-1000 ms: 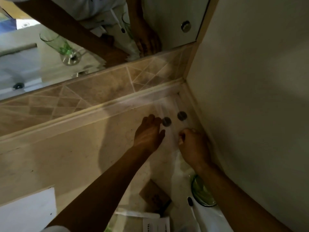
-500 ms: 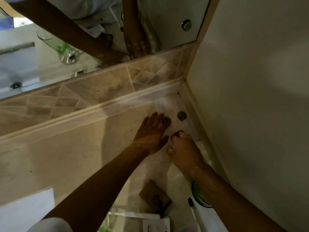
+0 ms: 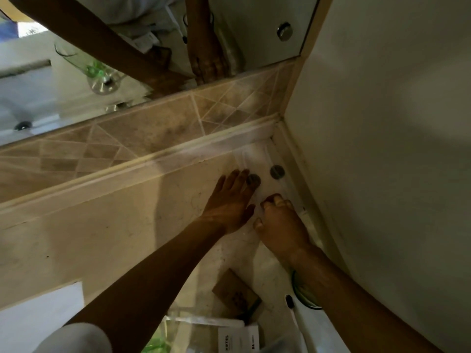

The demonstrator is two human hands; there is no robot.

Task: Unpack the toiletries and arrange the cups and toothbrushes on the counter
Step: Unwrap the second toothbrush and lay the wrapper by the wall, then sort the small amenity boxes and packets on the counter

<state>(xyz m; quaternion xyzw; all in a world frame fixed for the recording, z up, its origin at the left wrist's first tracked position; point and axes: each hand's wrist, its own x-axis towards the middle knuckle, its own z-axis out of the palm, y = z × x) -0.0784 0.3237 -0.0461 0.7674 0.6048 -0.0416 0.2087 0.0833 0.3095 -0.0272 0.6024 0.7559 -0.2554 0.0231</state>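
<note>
A clear flat tray with two dark round discs lies in the counter's back right corner. My left hand rests flat on the counter, fingers apart, with its fingertips over the left disc. The right disc is uncovered. My right hand sits just right of the left one, fingers curled down onto the clear tray; nothing shows inside them. A green-rimmed glass cup stands partly hidden under my right forearm. Beside the cup lies a toothbrush with a dark head.
A brown cardboard box lies behind my hands, with a white labelled packet and a clear plastic bag at the bottom edge. The wall closes the right side. The mirror reflects another green-marked glass.
My right hand has slid left and nearer, ending close beside my left hand. My left hand has flattened and spread its fingers over the left disc.
</note>
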